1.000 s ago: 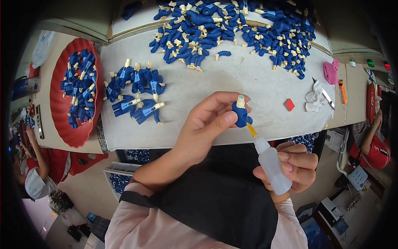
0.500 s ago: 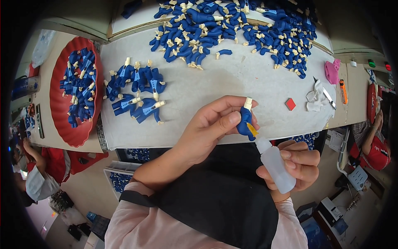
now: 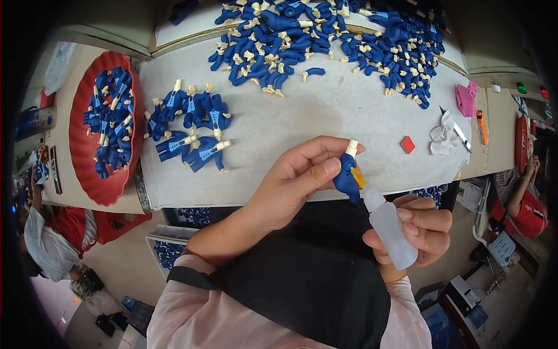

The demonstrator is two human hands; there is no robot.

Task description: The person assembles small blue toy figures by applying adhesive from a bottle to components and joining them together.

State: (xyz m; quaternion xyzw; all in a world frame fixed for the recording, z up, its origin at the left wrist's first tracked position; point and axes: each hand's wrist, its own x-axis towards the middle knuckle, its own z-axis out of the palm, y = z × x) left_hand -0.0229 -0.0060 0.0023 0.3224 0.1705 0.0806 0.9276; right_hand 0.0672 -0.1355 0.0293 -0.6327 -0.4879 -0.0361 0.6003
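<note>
Near the front edge of the white-covered table, my left hand (image 3: 305, 170) is closed on a blue figurine body (image 3: 347, 179) with a cream neck pointing up. My right hand (image 3: 427, 230) grips a translucent white squeeze bottle (image 3: 394, 235), tilted so its nozzle points up and left at the figurine. The bottle's yellow-orange tip (image 3: 358, 178) is at the figurine's side; whether it touches cannot be made out. Several blue figurine bodies (image 3: 203, 152) with cream necks and hands lie on the table to the left.
A red scalloped tray (image 3: 136, 145) of figurine bodies stands at left. Loose blue arms (image 3: 273, 61) are heaped at the back. On the right lie a red block (image 3: 407, 145), a crumpled white tissue (image 3: 443, 136), an orange cutter (image 3: 482, 128) and a pink cloth (image 3: 465, 99). Other people work at both sides.
The figurine has turned a little in my left hand and shifted slightly right. The bottle has moved slightly right with it. A person at the far left has moved.
</note>
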